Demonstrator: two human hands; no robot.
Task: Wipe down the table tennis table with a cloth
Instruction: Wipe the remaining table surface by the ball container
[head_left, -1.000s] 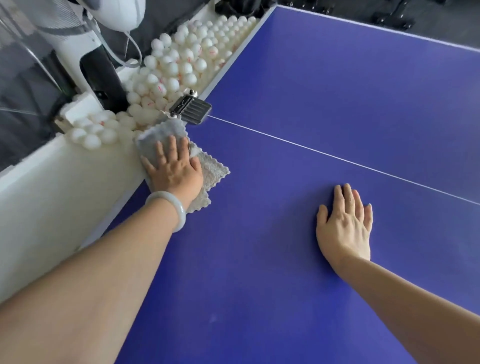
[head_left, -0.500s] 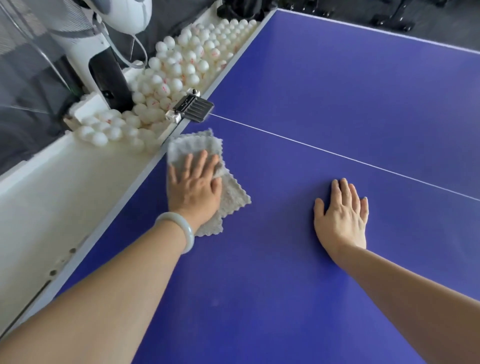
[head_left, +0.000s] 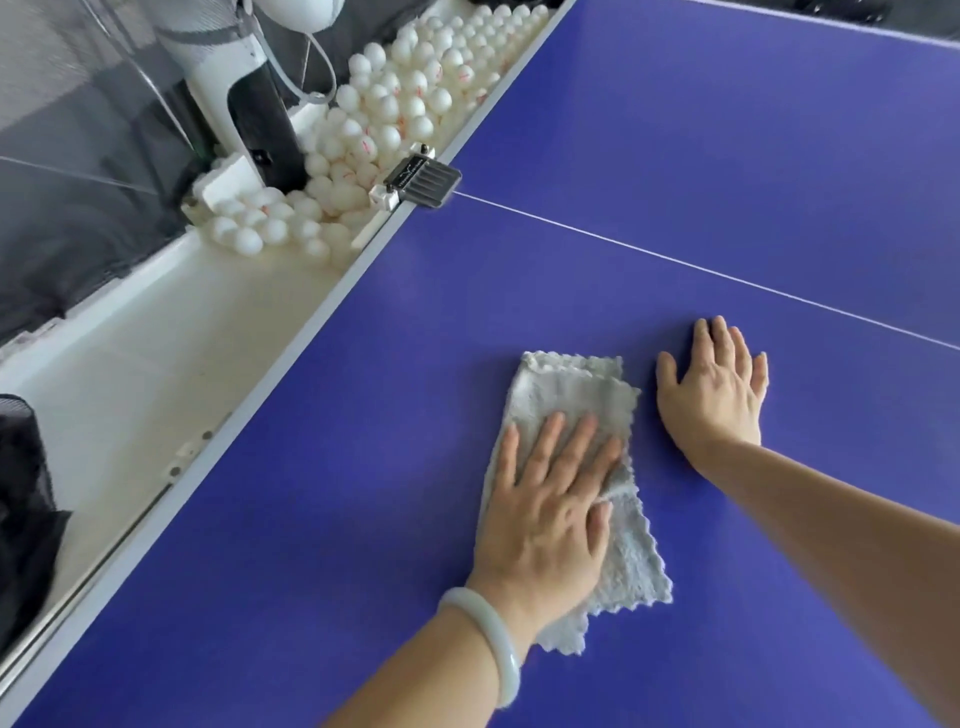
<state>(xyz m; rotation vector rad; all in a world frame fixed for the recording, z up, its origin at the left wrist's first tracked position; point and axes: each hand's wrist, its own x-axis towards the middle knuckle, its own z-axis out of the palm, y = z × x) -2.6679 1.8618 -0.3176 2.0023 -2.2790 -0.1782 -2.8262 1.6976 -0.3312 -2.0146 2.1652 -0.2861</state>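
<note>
Far left: white trough (head_left: 130, 374) runs along the table edge, white balls (head_left: 395, 104) piled at its far end round the base of a white-and-black machine (head_left: 244, 104). Black clamp (head_left: 421, 179) sits on the table edge where the thin white line (head_left: 675, 261) starts. Blue table tennis table (head_left: 701, 130) fills the rest. Grey cloth (head_left: 571, 395), folded, scalloped edges, lies flat on the near side of that line, well in from the edge. Your left hand (head_left: 550, 509) is palm-down on the cloth, fingers straight and slightly spread, pressing it; pale bangle (head_left: 488, 639) on that wrist. Your right hand (head_left: 714, 395) is just right of the cloth, a sliver of blue between, flat on bare table, fingers straight and close together, thumb out toward the cloth, holding nothing
</note>
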